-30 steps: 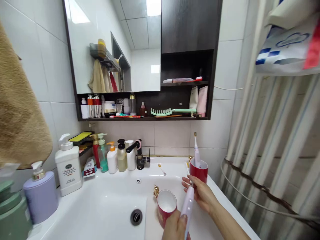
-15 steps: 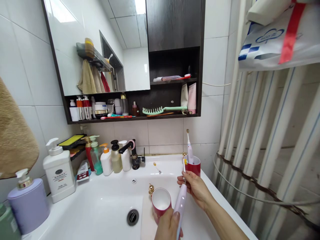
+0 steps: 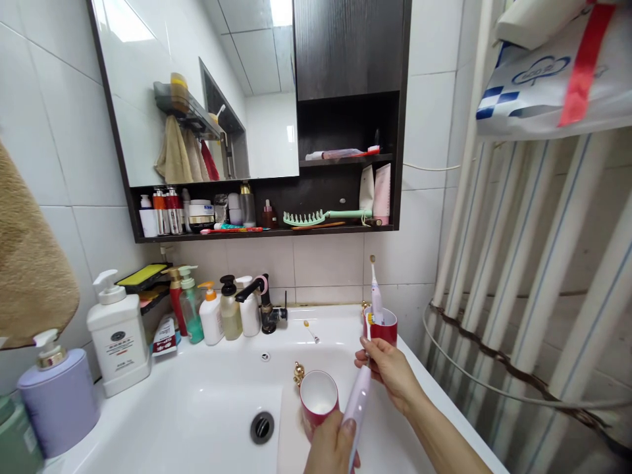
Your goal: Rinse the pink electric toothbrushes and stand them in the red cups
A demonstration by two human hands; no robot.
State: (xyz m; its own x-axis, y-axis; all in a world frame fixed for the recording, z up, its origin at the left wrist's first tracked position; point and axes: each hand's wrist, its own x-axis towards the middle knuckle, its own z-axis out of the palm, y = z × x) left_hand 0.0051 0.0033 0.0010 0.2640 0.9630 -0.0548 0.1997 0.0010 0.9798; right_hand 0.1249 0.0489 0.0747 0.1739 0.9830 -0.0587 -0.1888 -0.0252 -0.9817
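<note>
My left hand [image 3: 332, 442] is wrapped around the light pink handle of an electric toothbrush [image 3: 357, 401], tilted with its top pointing up and away. My right hand [image 3: 388, 368] pinches the brush head [image 3: 370, 324], which has yellow and white bristles, just above the handle. My fingers hide where head and handle meet, so I cannot tell whether they are joined. Close to my left hand stands a red cup [image 3: 316, 403] with a white inside and a gold figure handle. Behind my right hand, another red cup [image 3: 390, 328] holds a second electric toothbrush [image 3: 377, 299].
A loose brush head [image 3: 311, 331] lies on the back rim of the sink [image 3: 207, 395]. Left of the black faucet [image 3: 266, 309] stand several pump bottles [image 3: 211, 316]. A dark mirror cabinet [image 3: 345, 49] hangs above; white pipes [image 3: 523, 263] run along the right.
The brush head and my right hand have shifted very slightly to the right. My left hand keeps its grip on the handle. The camera view has turned slightly.
</note>
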